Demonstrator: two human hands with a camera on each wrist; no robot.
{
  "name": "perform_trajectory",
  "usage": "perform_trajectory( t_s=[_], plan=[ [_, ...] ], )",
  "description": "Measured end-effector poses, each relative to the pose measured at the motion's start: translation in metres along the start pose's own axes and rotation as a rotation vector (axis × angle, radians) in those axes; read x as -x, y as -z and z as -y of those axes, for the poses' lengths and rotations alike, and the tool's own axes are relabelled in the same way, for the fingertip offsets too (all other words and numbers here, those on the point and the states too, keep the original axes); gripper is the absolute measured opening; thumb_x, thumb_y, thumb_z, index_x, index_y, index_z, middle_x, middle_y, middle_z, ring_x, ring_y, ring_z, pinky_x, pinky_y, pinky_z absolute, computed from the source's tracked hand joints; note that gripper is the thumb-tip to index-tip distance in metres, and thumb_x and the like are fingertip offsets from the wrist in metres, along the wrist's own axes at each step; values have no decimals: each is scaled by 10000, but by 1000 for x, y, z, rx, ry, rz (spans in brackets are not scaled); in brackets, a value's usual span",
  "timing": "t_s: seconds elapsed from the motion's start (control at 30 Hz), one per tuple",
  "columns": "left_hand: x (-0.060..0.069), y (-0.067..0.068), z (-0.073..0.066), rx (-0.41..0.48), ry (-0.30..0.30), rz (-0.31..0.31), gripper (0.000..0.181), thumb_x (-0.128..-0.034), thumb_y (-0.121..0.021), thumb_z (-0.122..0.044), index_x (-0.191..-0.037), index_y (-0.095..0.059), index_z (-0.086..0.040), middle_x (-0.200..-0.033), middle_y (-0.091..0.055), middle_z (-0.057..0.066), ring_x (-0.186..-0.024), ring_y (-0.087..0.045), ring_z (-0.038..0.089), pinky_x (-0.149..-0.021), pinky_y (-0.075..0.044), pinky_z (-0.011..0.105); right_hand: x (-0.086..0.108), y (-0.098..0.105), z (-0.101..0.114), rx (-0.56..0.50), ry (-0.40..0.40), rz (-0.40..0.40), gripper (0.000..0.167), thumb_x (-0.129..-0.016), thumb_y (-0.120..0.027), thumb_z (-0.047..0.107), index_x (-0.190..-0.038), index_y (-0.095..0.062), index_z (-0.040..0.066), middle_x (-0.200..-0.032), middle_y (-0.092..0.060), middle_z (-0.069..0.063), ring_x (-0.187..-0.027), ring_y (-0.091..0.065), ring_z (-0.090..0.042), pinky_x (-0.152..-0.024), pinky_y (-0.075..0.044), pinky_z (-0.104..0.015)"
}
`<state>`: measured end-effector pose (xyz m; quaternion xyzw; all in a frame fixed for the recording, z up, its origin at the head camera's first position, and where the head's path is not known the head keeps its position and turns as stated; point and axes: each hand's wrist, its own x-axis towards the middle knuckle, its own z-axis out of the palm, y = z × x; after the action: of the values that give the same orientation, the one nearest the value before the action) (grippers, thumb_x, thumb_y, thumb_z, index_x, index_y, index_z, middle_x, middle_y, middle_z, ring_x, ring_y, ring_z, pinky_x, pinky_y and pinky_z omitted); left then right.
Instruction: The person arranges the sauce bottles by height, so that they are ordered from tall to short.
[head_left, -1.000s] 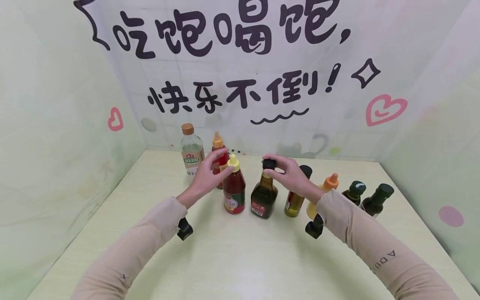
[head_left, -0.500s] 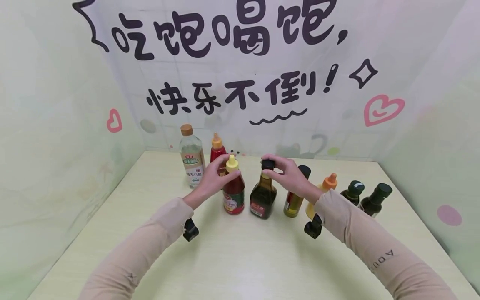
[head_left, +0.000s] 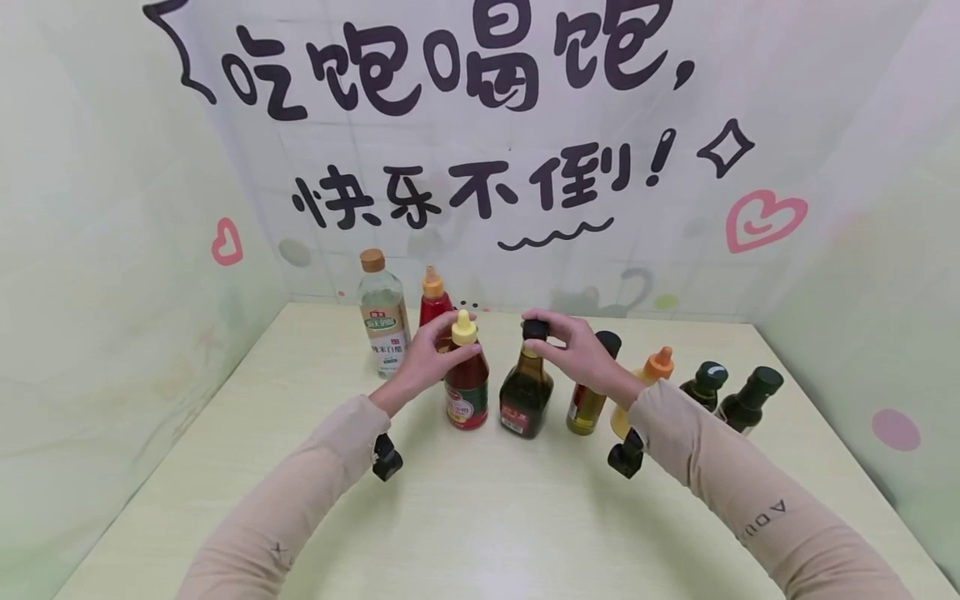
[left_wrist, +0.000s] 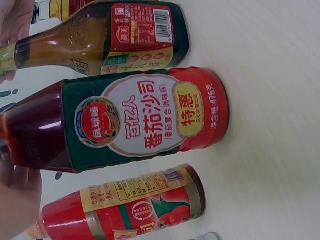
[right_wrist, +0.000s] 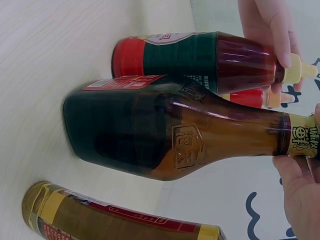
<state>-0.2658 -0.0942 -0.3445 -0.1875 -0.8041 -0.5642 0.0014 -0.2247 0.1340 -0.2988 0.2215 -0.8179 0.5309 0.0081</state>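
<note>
My left hand [head_left: 427,358] holds the ketchup bottle [head_left: 467,392] round its neck, just under the yellow nozzle cap. In the left wrist view the bottle's green and red label [left_wrist: 140,117] faces the camera. To the right, the dark sauce bottle [head_left: 527,396] has my right hand [head_left: 581,354] at its neck and black cap, thumb on one side and fingers on the other. Both bottles stand upright on the table [head_left: 480,517], a small gap apart. In the right wrist view the brown glass bottle [right_wrist: 150,127] fills the middle, its neck between thumb and fingers.
Behind my left hand stand a clear vinegar bottle [head_left: 384,325] and a red sauce bottle [head_left: 433,304]. Right of the dark bottle are an oil bottle [head_left: 587,408], an orange-capped squeeze bottle [head_left: 660,363] and two dark-capped bottles, one at the end [head_left: 750,400]. A printed wall cloth [head_left: 480,267] hangs behind.
My left hand has moved right and closed round the neck of the ketchup bottle. My right hand stays on the dark sauce bottle, and the bottles keep their places.
</note>
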Motion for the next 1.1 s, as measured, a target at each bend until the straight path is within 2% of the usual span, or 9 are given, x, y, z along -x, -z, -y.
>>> perform_trajectory(
  t_s=[0.13, 0.33, 0.47, 0.73, 1.1],
  plan=[
    [-2, 2, 3, 25, -19, 33, 479, -805, -658, -191, -1238, -479, -96, -1171, -498, 85, -1052, -500, 261, -860, -437, 404, 0, 0, -2, 4, 7, -1, 367, -853, -567, 39, -1205, -481, -25, -1221, -476, -211, -1130, -454, -349, -859, -429, -441],
    [-3, 2, 3, 42, 0, 42, 483, -797, -666, -180, -1239, -489, -103, -1172, -507, 95, -1040, -508, 268, -852, -441, 409, -6, 1, -21, -6, 10, 1, 385, -852, -586, 104, -1216, -490, 23, -1234, -478, -172, -1138, -456, -321, -860, -431, -428],
    [-3, 1, 4, 53, 9, 31, 494, -793, -670, -199, -1246, -491, -116, -1173, -515, 86, -1032, -513, 261, -850, -442, 408, -8, 2, -30, -8, 7, -1, 393, -843, -605, 158, -1212, -505, 67, -1237, -483, -136, -1133, -467, -290, -854, -438, -416],
    [0, -1, 6, 65, -5, -21, 538, -762, -693, -302, -1232, -501, -125, -1169, -542, 71, -1054, -516, 246, -863, -434, 413, -8, 2, -30, -4, 19, -5, 392, -840, -611, 171, -1208, -510, 82, -1230, -491, -122, -1127, -473, -283, -852, -440, -417],
    [0, -3, 5, 108, 78, -27, 486, -784, -679, -233, -1230, -515, -130, -1185, -551, 56, -1086, -507, 214, -874, -428, 393, -8, 1, -30, -8, 17, -3, 394, -842, -608, 165, -1212, -507, 77, -1235, -487, -125, -1129, -471, -287, -855, -437, -419]
  ],
)
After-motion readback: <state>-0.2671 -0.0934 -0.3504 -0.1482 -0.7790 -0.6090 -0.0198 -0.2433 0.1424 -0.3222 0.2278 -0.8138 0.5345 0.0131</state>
